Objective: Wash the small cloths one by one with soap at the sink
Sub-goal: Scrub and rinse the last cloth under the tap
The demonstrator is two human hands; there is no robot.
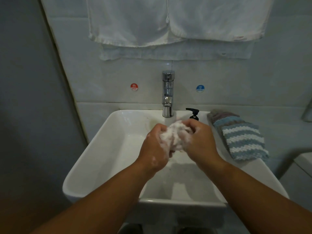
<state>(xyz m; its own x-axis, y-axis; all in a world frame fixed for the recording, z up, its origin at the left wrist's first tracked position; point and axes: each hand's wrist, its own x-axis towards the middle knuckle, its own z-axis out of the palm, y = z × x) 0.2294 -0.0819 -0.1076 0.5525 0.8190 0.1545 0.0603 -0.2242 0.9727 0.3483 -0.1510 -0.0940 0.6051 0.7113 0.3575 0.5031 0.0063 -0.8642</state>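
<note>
A small pale cloth [175, 135], bunched up and covered in white lather, is held over the white sink [108, 149]. My left hand [156, 147] grips its left side and my right hand [200, 141] grips its right side, fingers curled into the fabric. Foam clings to both hands. A stack of small cloths [239, 135], the top one striped blue and white, lies on the sink's right rim. A black soap pump [193, 114] stands just behind my right hand, its bottle hidden.
A chrome tap [167, 93] rises at the back of the sink, with hot and cold stickers on the tiled wall either side. White towels [168, 22] hang above. A grey wall closes the left side.
</note>
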